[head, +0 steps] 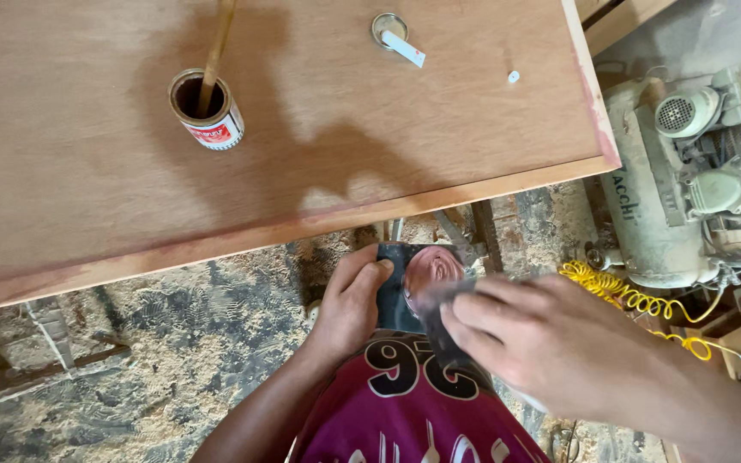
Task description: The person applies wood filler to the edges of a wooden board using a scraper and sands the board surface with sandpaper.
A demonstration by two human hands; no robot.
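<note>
The person is standing at the edge of a plywood worktop (87,171) that is filling the upper left of the frame, and both hands are working low in the middle of the picture, below the board's near edge.

The left hand (349,300) is gripping a dark sheet of sandpaper (396,291) by its left side, thumb lying across the top, fingers closed around it. The right hand (551,343) is coming in from the lower right, its fingers (473,313) lying nearly flat and pressing on the right part of the sheet, where a pinkish smear of stain is showing; whether they are pinching the sheet or only rubbing over it I cannot tell, as the hand is blurring.

So the sandpaper is sitting between the two hands, just right of the left hand and directly under the right fingertips, its longer side running roughly up and down in the frame. The left hand is having the firmer hold.

Up on the worktop, well apart from the hands, a small open tin (206,110) with a wooden stick (216,51) standing in it is sitting upper left, and a round lid (388,27) is lying top centre. An air compressor (688,171) with a yellow coiled hose (636,300) is standing at the right, on a sawdust-covered floor (173,343).
</note>
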